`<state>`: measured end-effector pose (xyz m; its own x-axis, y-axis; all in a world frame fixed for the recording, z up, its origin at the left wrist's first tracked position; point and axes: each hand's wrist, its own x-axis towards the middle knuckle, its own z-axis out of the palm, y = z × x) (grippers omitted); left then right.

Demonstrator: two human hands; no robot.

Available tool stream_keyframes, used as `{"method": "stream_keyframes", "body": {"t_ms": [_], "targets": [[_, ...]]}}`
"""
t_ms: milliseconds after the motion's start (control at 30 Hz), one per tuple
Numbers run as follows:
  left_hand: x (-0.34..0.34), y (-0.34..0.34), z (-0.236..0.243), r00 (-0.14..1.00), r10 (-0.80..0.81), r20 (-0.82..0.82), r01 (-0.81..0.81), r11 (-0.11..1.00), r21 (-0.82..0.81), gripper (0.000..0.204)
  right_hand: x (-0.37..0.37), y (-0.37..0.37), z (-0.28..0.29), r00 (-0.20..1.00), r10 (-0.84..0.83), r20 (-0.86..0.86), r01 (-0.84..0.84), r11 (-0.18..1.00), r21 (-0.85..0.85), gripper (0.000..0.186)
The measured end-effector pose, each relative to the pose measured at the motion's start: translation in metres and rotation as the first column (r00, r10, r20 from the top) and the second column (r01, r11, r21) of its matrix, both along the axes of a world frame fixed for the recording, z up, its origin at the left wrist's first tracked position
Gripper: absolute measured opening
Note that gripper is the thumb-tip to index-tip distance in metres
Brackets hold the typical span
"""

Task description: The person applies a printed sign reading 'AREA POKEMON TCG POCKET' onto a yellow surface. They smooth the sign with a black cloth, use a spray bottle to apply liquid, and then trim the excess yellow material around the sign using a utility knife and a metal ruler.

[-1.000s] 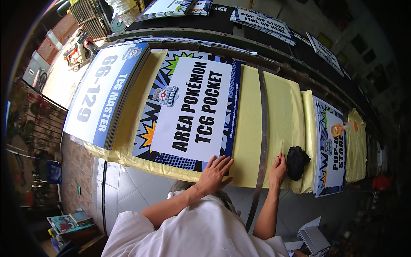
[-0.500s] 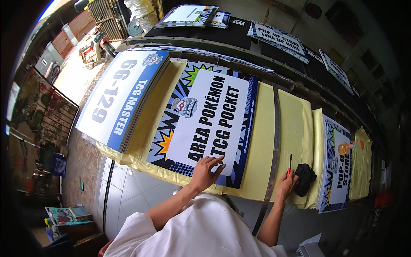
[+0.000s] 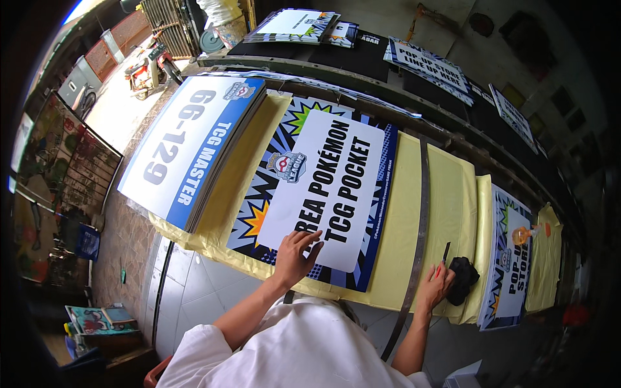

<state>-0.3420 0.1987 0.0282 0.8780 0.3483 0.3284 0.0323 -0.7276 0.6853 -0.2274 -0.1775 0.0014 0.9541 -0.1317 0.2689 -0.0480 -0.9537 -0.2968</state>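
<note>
My left hand (image 3: 298, 257) lies on the near part of a printed sign board (image 3: 349, 200), its fingers outstretched and holding nothing. The board has a white middle panel and a blue border with colourful starbursts. Over yellow sheeting to the right, my right hand (image 3: 434, 285) grips a red-handled utility knife (image 3: 446, 253), its thin dark blade pointing away from me. Close beside that hand sits a bunched black cloth (image 3: 463, 280). Beneath the board, yellow sheeting (image 3: 400, 187) covers the work surface.
A stack of blue-and-white signs (image 3: 169, 139) stands at the left. More printed boards (image 3: 508, 271) lie at the right, with an orange-capped bottle (image 3: 521, 235) on them. A dark metal strip (image 3: 422, 200) crosses the sheeting. Behind, a black table (image 3: 362, 57) carries several sign stacks.
My left hand has slid leftward across the board. My right hand keeps its hold on the knife, which tilts a little more to the right. The whole view has shifted slightly.
</note>
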Motion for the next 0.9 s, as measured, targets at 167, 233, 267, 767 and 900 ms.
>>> {"method": "stream_keyframes", "body": {"t_ms": [167, 233, 267, 767, 900], "targets": [[0.025, -0.029, -0.008, 0.965, -0.218, -0.148, 0.237, 0.963, 0.125, 0.050, -0.050, 0.041, 0.004, 0.987, 0.076, -0.143, -0.093, 0.988, -0.120, 0.051], [0.033, -0.038, -0.015, 0.952, -0.252, -0.172, 0.298, 0.888, 0.351, 0.064, -0.049, 0.041, -0.014, 0.991, 0.055, -0.119, -0.071, 0.988, -0.135, 0.058], [0.035, -0.038, -0.030, 0.894, -0.313, -0.322, 0.411, 0.859, 0.305, 0.079, -0.045, 0.043, -0.018, 0.991, 0.039, -0.127, -0.050, 0.995, -0.090, 0.059], [0.019, -0.052, -0.030, 0.813, -0.400, -0.423, 0.541, 0.788, 0.293, 0.078, -0.074, 0.048, -0.006, 0.977, 0.149, -0.152, -0.097, 0.947, 0.306, 0.061], [0.057, -0.045, -0.018, 0.889, -0.410, -0.202, 0.452, 0.856, 0.253, 0.063, -0.108, 0.058, 0.001, 0.994, 0.112, 0.001, -0.106, 0.935, 0.339, 0.051]]}}
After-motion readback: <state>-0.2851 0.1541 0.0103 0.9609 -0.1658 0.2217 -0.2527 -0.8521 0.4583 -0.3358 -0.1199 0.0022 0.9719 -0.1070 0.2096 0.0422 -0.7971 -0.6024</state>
